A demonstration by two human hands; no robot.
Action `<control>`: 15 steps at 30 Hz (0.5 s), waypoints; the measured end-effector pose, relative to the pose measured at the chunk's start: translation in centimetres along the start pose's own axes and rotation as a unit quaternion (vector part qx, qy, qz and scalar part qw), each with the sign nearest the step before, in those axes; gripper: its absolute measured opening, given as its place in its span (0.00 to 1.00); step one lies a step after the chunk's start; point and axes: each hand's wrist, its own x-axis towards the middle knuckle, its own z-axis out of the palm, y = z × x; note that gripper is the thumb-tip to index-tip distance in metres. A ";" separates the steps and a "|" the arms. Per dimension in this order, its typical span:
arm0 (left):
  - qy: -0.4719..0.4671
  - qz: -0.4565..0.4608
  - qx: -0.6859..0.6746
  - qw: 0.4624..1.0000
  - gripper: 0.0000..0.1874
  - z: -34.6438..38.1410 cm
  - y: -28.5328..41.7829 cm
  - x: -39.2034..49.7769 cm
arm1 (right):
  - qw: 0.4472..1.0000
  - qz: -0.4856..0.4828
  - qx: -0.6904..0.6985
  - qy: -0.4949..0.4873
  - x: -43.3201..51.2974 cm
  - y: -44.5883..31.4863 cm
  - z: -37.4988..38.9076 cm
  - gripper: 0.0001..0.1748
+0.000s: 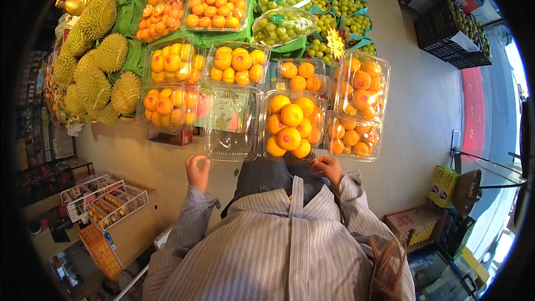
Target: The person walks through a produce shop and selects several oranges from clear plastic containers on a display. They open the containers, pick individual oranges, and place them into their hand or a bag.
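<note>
A clear plastic clamshell box [288, 127] full of oranges lies before me, its hinged lid [232, 144] folded out to the left without fruit in it. My right hand [328, 169] is at the box's near right corner, fingertips at its rim; whether it pinches the rim is unclear. Just off the lid's near left corner is my left hand [197, 172], fingers bent, thumb apart, holding nothing. To the right, a closed box of oranges [361, 85] rests on another box of oranges [353, 142]. More orange boxes [238, 63] stand behind and to the left [169, 106].
Durians [94, 88] are heaped at the left. Behind are small citrus fruits [161, 19] on green netting and bagged green grapes [284, 27]. A black crate [449, 35] stands at the upper right. A white wire rack [125, 207] is at the lower left, cartons [411, 221] at the lower right.
</note>
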 end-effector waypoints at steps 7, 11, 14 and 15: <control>0.007 0.202 0.123 0.972 0.24 1.8 10.9 2.8 | 0.856 -0.315 -0.349 0.216 -1.6 -4.1 2.0 0.14; -0.143 0.321 0.094 0.932 0.23 6.9 14.3 3.1 | 0.771 -0.417 -0.453 0.163 -1.7 -7.1 5.4 0.22; -0.147 0.343 0.092 0.923 0.22 10.3 16.0 4.5 | 0.717 -0.441 -0.523 0.133 -1.2 -8.2 8.5 0.31; -0.137 0.360 0.093 0.918 0.22 11.3 16.5 5.4 | 0.679 -0.446 -0.568 0.131 -0.9 -8.4 9.1 0.33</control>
